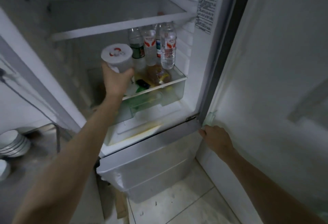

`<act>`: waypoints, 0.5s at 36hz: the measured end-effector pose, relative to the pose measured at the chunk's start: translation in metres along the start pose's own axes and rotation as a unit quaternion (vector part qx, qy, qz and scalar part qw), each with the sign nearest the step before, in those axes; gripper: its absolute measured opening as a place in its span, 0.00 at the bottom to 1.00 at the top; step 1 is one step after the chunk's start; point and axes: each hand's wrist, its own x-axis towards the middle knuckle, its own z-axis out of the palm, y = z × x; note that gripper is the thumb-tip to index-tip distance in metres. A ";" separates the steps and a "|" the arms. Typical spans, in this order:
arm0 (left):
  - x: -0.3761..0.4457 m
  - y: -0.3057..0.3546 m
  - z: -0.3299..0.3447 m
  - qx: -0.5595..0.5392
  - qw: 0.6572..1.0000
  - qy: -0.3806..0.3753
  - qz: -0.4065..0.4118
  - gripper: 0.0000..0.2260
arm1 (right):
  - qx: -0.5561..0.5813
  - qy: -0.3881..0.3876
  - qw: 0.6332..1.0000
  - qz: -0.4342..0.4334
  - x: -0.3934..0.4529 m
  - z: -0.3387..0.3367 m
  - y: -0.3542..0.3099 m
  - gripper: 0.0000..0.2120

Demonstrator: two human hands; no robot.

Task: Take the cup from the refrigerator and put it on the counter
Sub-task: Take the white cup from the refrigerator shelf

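The refrigerator (202,74) stands open in front of me. My left hand (116,81) grips a white cup (117,58) with a sealed lid bearing a red mark, holding it upright inside the fridge, just left of the water bottles and above the drawer shelf. My right hand (215,137) holds the lower inner edge of the open fridge door (275,81) at the right. The counter (35,152) lies low at the left, beside the fridge.
Several water bottles (159,46) stand on the shelf right of the cup, with packaged food (156,77) below them in a clear drawer. A glass shelf (119,26) spans above. A stack of white bowls (13,143) rests on the counter. The freezer drawer (150,167) is below.
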 end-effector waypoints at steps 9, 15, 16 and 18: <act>-0.163 0.045 -0.051 -0.054 0.999 -0.006 0.007 0.45 | 0.036 0.089 0.995 0.033 -0.050 -0.001 -0.004 0.15; -0.267 0.029 -0.083 -0.042 0.998 -0.001 -0.039 0.41 | -0.001 0.184 0.975 -0.127 -0.130 0.036 0.000 0.20; -0.282 0.023 -0.090 -0.032 0.998 -0.003 -0.047 0.41 | 0.009 0.154 0.976 -0.154 -0.146 0.052 0.002 0.19; -0.312 0.007 -0.104 -0.015 0.997 -0.008 -0.069 0.38 | 0.052 0.005 0.983 -0.179 -0.179 0.081 0.006 0.15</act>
